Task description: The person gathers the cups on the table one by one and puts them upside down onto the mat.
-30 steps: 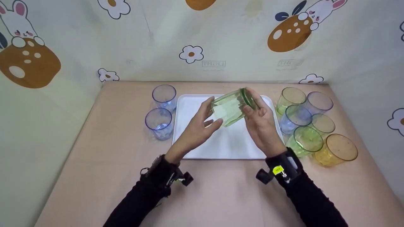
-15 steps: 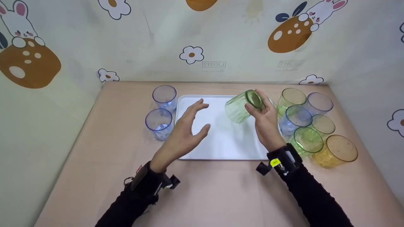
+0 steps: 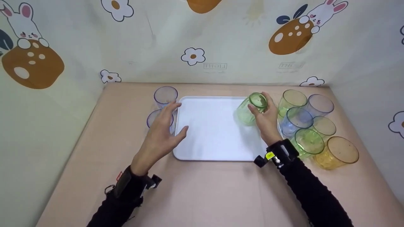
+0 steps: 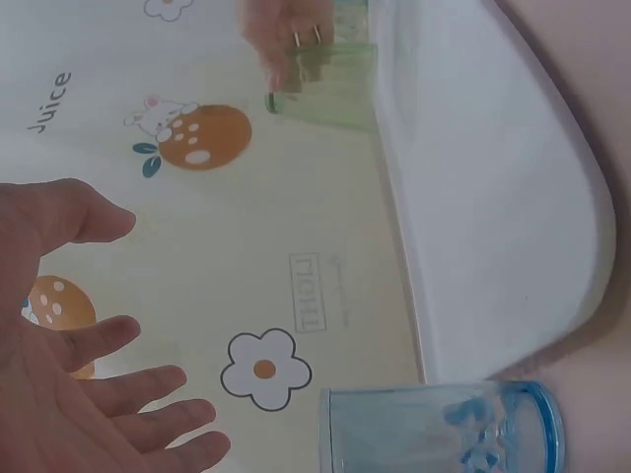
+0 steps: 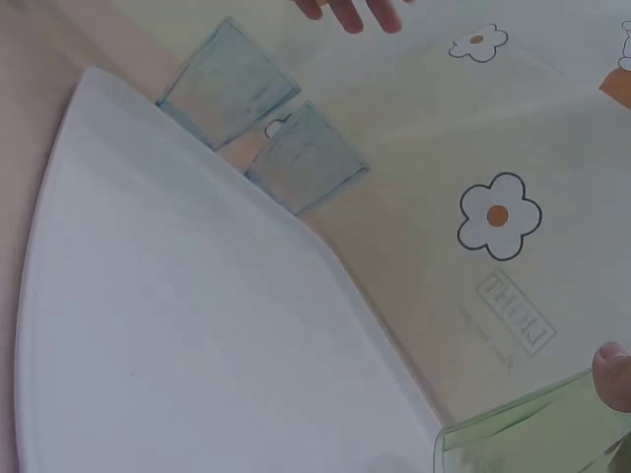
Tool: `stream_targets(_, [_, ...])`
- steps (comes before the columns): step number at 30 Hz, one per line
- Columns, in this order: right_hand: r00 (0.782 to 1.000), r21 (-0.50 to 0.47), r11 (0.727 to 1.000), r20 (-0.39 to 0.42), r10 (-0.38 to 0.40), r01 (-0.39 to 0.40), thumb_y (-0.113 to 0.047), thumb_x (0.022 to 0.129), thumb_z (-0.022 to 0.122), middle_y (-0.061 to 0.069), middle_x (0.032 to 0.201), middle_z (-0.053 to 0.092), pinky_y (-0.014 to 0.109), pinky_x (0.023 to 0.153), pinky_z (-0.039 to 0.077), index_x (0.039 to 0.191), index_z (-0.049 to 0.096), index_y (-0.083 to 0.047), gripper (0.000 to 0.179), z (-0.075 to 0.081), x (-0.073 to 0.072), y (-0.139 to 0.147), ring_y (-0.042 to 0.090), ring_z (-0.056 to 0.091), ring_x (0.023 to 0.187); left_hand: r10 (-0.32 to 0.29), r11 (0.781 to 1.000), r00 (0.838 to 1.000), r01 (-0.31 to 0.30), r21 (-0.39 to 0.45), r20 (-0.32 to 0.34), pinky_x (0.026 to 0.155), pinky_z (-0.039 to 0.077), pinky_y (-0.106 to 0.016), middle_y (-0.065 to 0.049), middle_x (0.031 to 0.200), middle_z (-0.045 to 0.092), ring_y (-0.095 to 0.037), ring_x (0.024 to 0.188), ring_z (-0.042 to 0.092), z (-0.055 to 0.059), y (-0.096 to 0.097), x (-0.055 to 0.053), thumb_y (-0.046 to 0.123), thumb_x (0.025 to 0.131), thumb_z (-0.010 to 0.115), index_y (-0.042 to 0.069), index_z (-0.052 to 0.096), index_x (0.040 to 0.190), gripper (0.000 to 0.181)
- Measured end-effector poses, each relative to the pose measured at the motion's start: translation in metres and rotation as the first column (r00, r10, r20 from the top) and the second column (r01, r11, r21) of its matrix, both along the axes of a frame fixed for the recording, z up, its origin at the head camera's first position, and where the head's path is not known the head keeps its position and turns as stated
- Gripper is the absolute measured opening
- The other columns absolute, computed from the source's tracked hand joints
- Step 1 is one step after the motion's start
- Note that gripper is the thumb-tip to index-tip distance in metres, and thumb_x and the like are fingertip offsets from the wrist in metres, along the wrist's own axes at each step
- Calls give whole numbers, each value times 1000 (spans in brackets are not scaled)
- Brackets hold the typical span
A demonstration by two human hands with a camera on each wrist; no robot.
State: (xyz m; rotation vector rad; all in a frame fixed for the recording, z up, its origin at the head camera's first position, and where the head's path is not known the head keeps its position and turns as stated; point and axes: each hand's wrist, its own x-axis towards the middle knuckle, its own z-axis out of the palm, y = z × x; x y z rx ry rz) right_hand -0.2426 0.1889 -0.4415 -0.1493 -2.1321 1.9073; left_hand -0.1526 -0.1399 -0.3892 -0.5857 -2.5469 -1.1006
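Note:
My right hand (image 3: 267,121) grips a clear green drinking glass (image 3: 247,113) near its thick base. The glass is tilted, base up and mouth down, over the right part of a white tray (image 3: 210,135). In the right wrist view, my thumb (image 5: 613,376) lies on this glass at the lower right. My left hand (image 3: 157,137) holds nothing, its fingers spread, left of the tray. In the head view it partly covers the nearer of two blue glasses, the near blue glass (image 3: 153,119); the far blue glass (image 3: 165,94) stands behind it.
Right of the tray stand several glasses close together: green, blue, purplish and an amber glass (image 3: 339,153) nearest the front. A patterned cloth wall (image 3: 151,50) rises behind the table (image 3: 214,192) and along both sides.
My left hand has let go of the green glass and moved left, toward the blue glasses. My right hand has brought the glass slightly right and turned it more steeply mouth-down.

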Motion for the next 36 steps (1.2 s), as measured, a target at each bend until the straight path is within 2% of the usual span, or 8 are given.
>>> stream_targets(5, [1000, 87, 996, -31, -3, 6, 1, 92, 73, 15, 151, 45, 29, 116, 27, 150, 43, 1, 65, -3, -5, 6, 24, 35, 143, 69, 996, 998, -69, -58, -13, 114, 33, -48, -25, 154, 39, -36, 142, 36, -5, -12, -1, 13, 87, 79, -5, 41, 147, 73])
stream_targets(11, [997, 87, 996, -75, 5, 2, 5, 92, 71, 19, 152, 44, 26, 115, 29, 147, 45, 6, 61, -7, -11, 11, 25, 38, 142, 123, 990, 992, -124, -65, -23, 115, 31, -47, -26, 151, 41, -36, 141, 38, -12, -23, -5, 14, 85, 82, -7, 39, 148, 80])
stream_targets(15, [995, 95, 995, -102, -13, 22, 9, 91, 70, 24, 154, 40, 27, 117, 24, 150, 38, 8, 67, -10, -15, 14, 27, 35, 144, 146, 988, 989, -146, -48, 6, 114, 32, -48, -24, 150, 42, -35, 138, 40, -15, -29, -6, 15, 85, 82, -5, 38, 149, 80])
stream_targets(21, [996, 91, 995, -80, -43, 50, 12, 93, 66, 24, 156, 35, 32, 119, 22, 152, 32, 9, 69, -10, -20, 17, 31, 31, 146, 178, 983, 983, -177, -42, 38, 112, 34, -51, -24, 149, 43, -36, 135, 43, -18, -37, -5, 17, 84, 83, -4, 37, 149, 82])
stream_targets(28, [994, 133, 988, -81, -73, 83, 6, 92, 71, 20, 155, 39, 21, 115, 22, 152, 36, 5, 70, -13, -22, 20, 24, 33, 145, 199, 979, 975, -194, -58, 99, 112, 33, -55, -25, 153, 38, -39, 137, 40, -22, -41, -5, 19, 86, 82, -3, 34, 151, 84])
stream_targets(36, [993, 193, 975, -60, -105, 115, 3, 92, 73, 16, 154, 42, 20, 114, 25, 153, 37, 2, 71, -17, -25, 24, 22, 35, 143, 246, 968, 946, -231, -94, 212, 112, 31, -60, -27, 157, 30, -44, 140, 34, -30, -44, -5, 24, 88, 79, -3, 27, 155, 89])
